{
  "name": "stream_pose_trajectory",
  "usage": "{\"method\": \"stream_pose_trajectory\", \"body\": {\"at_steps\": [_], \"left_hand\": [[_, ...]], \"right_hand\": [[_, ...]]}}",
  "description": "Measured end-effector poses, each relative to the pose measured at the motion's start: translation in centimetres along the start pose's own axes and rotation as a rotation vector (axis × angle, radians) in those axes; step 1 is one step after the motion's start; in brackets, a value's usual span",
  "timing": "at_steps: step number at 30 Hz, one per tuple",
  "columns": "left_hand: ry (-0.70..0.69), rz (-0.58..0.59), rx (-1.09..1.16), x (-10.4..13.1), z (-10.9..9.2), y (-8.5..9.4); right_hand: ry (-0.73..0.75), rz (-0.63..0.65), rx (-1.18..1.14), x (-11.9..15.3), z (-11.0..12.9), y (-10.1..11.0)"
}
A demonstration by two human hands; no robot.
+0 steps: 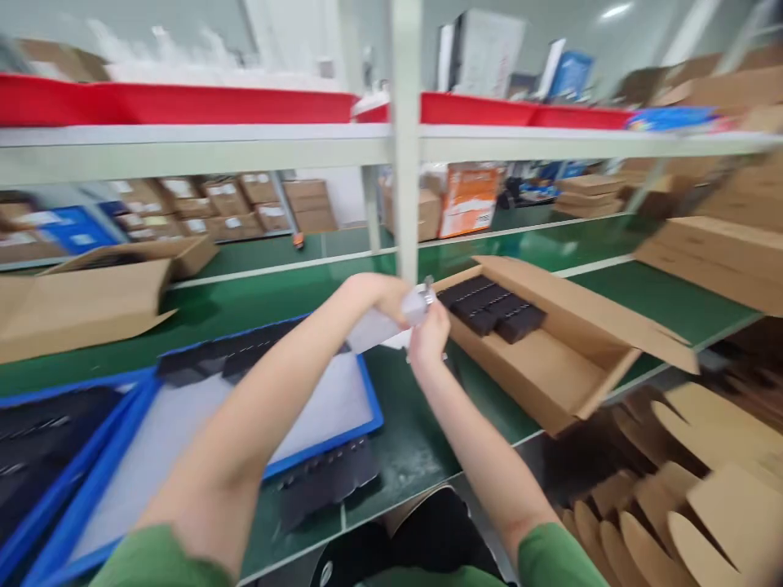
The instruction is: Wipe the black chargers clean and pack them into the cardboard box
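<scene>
Above the green bench, my left hand (387, 295) and my right hand (431, 333) come together, both closed on a whitish, translucent sheet-like piece (370, 329), perhaps a plastic bag. A small shiny metal part (427, 287) shows at its top by my fingers; blur hides its kind. Just right of my hands is an open cardboard box (554, 367) with several black pieces (483, 303) in its far end. Under my left arm lies a blue-rimmed tray (374, 417) with a white lining and black pieces along its far side.
More black pieces (330, 481) lie before the tray. A second blue tray (67, 473) stands at left. An open carton (86, 306) sits behind it. Folded cardboard (691, 489) fills the lower right. A post (406, 147) and a shelf (214, 151) with red bins stand ahead.
</scene>
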State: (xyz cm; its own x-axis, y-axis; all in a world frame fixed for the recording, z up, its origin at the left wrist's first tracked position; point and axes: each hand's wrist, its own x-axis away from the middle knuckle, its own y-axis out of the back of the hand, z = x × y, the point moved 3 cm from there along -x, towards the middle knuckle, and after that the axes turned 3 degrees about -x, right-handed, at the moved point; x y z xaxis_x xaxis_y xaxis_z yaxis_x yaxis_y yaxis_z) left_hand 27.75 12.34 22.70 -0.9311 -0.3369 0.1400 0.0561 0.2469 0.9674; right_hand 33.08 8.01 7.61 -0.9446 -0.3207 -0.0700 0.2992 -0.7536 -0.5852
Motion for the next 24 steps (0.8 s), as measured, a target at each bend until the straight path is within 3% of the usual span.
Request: {"method": "stream_pose_trajectory", "body": {"at_steps": [3, 6, 9, 13, 16, 20, 22, 24], "left_hand": [[0.089, 0.076, -0.027, -1.3, 1.7, -0.5], [0.059, 0.044, 0.026, -1.1, 2.6, -0.8], [-0.044, -0.089, 0.164, 0.2, 4.0, -2.1], [-0.08, -0.313, 0.368, 2.0, 6.4, -6.4], [-0.061, -0.395, 0.478, 2.9, 8.0, -9.8], [-0.095, -0.416, 0.57, 4.1, 9.6, -12.6], [-0.097, -0.409, 0.607, 4.5, 10.2, -13.7], [-0.075, -0.404, 0.642, 4.4, 10.8, -14.8]], "right_hand": [[0.044, 0.063, 0.068, 0.1, -1.1, 0.0], [0.201, 0.15, 0.203, 0.6, 0.5, 0.8], [0.42, 0.314, 0.362, 0.4, 4.2, 0.8], [0.574, 0.642, 0.545, -0.6, 7.0, -1.2], [0.577, 0.845, 0.661, -0.4, 6.5, -2.5], [0.518, 0.958, 0.781, 0.5, 6.0, -2.1], [0.436, 0.942, 0.824, 0.8, 6.5, -0.8], [0.337, 0.842, 0.842, 0.9, 7.3, 1.3]]}}
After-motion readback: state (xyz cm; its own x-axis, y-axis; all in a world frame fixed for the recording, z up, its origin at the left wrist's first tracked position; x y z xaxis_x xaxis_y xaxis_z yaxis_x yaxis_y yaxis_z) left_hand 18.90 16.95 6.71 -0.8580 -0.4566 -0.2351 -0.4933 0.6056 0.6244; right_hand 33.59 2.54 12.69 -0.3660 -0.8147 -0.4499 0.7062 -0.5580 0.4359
